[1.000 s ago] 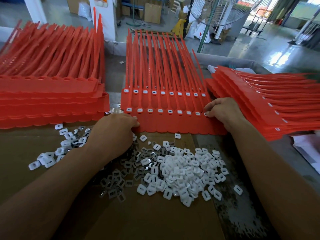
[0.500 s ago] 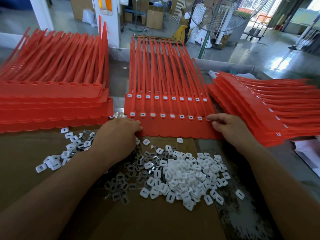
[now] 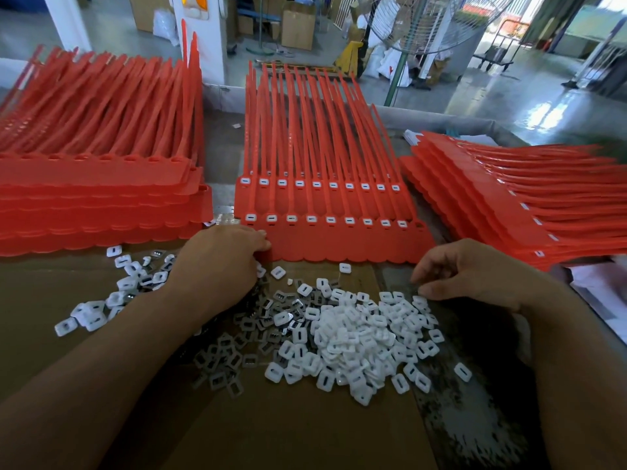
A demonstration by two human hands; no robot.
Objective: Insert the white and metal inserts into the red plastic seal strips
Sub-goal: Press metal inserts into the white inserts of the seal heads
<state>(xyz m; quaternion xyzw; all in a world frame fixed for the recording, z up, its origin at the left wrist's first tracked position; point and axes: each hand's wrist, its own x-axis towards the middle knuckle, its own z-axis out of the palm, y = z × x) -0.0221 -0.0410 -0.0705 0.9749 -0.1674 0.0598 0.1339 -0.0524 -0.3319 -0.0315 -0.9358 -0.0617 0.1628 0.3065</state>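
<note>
1. The left hand (image 3: 220,262) grips the near-left corner of the centre sheet of red seal strips (image 3: 339,239), pinning it to the worktop (image 3: 475,418).
2. The right hand (image 3: 475,276) hovers with curled fingers over the far right edge of the white inserts (image 3: 353,330). I cannot tell whether it pinches one.
3. Done well, I judge: take a single insert, square it to the empty socket (image 3: 420,224) at the near row's right end, and press it flush while the sheet is held steady.
4. Counts:
   - There are three lots of red strips: left stack (image 3: 101,205), centre sheet, right stack (image 3: 526,205).
   - The far row has ten seated inserts and the near row nine.
   - The loose white inserts and metal inserts (image 3: 237,354) are too many to count.
</note>
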